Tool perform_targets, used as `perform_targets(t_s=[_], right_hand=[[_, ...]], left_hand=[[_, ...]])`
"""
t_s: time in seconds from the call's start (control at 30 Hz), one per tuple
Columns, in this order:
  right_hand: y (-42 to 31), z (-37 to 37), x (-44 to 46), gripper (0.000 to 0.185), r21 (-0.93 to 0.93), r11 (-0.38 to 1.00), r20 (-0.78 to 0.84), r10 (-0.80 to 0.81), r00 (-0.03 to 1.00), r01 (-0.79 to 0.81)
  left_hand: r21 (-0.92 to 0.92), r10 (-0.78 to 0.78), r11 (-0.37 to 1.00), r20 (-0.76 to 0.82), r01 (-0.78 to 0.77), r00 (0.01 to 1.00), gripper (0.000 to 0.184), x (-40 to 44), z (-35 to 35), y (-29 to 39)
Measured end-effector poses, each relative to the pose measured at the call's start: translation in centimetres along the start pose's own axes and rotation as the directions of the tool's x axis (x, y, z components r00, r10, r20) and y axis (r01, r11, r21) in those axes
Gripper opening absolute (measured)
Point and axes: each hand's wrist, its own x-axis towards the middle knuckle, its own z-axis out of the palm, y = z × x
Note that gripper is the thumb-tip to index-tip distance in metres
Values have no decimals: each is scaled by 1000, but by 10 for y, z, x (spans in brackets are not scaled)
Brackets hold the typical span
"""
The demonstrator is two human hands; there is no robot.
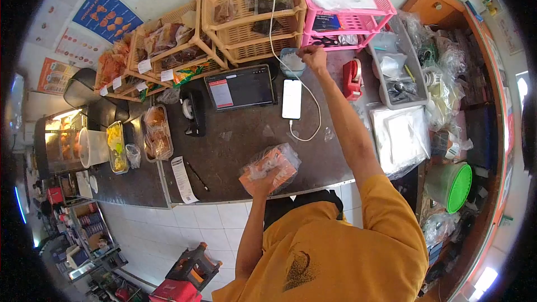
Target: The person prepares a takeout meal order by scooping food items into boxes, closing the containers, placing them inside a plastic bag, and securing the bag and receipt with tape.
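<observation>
My left hand point(264, 183) grips the near side of an orange box point(282, 170) wrapped in a clear plastic bag, near the counter's front edge. At the back of the counter, my right hand point(314, 59) reaches over the rim of a small light-blue tub point(292, 68) holding something whitish. Its fingers are pinched together; whatever may be between them is too small to make out. Just below the tub lies a lit phone point(291, 99) with a white cable point(320, 120). A red tape dispenser point(352, 80) stands right of my forearm.
Left of the phone stands a tablet point(240, 88), beside a black device point(193, 113). A receipt point(183, 180) and a pen point(197, 177) lie at left. Tan baskets point(254, 33) and a pink rack point(347, 19) line the wall. Plastic bags point(400, 137) and a grey bin point(417, 92) sit right.
</observation>
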Motion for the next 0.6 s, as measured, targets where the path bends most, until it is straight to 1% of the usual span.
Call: perform_targets(t_s=[0.03, 0.1, 0.2, 0.23, 0.3, 0.33, 0.37, 0.4, 0.47, 0.5, 0.53, 0.57, 0.6], right_hand=[[4, 4, 1, 15, -117, 992, 35, -35, 999, 38], [11, 20, 11, 19, -340, 932, 87, -104, 991, 128], [19, 50, 23, 17, -479, 849, 135, -179, 974, 223], [23, 61, 28, 17, -559, 799, 150, -165, 975, 222], [16, 67, 26, 16, -530, 840, 79, -89, 993, 117], [11, 69, 27, 15, -514, 855, 47, -49, 998, 66], [11, 69, 29, 15, -444, 892, 47, -68, 997, 82], [12, 68, 31, 15, -425, 900, 19, -92, 996, 91], [15, 61, 30, 16, -395, 912, -31, -133, 991, 110], [8, 50, 28, 15, -399, 915, -74, -96, 993, 59], [6, 34, 15, 15, -199, 951, -174, -271, 947, 236], [-5, 17, 2, 16, 21, 979, -187, -193, 963, 201], [-14, 0, -10, 17, 238, 959, -179, -115, 977, 156]], left_hand=[[12, -3, 1000, 22, 3, 1000, 38, 0, -2, 1], [36, -9, 999, 67, 7, 998, 39, -1, -1, 13], [-24, -106, 994, 111, 109, 988, 41, 2, -2, 6], [14, -49, 999, 82, 48, 995, 43, 3, -5, -5], [92, 72, 993, 30, -75, 997, 49, 6, -11, -27], [76, 31, 997, 52, -35, 998, 50, 7, -11, -31], [61, -12, 998, 72, 8, 997, 52, 5, -9, -31], [49, -59, 997, 90, 55, 994, 54, 4, -11, -30], [61, -2, 998, 69, -2, 998, 58, 8, -11, -29], [67, 19, 998, 59, -23, 998, 61, 7, -10, -31], [204, -44, 979, 117, 20, 992, 59, 7, -12, -32], [332, -108, 942, 168, 47, 980, 58, 14, -15, -36], [120, -102, 989, 176, 82, 979, 53, 21, -25, -56]])
